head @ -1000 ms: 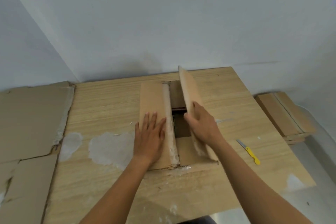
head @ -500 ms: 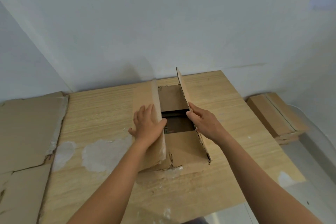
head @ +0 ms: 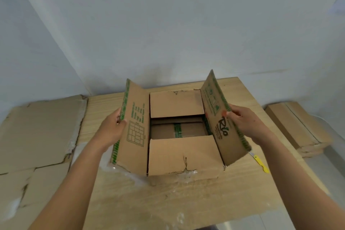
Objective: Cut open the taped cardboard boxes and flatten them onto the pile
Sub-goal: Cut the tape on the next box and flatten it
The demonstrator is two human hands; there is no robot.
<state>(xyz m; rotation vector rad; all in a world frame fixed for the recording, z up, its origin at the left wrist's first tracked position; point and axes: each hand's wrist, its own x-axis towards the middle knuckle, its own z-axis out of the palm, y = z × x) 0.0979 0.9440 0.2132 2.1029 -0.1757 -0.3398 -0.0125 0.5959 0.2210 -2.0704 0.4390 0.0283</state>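
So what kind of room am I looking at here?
Probably a plain back room or storeroom used for breaking down packaging: bare white walls, a worn wooden table, flattened cardboard stacked left and more folded boxes on the floor right.

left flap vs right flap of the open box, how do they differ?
The left flap shows a printed grid and small green text; the right flap carries a "Rio" logo. The left flap stands nearly upright; the right flap leans outward. The left hand holds one, the right hand the other. Both are brown cardboard with green edge stripes.
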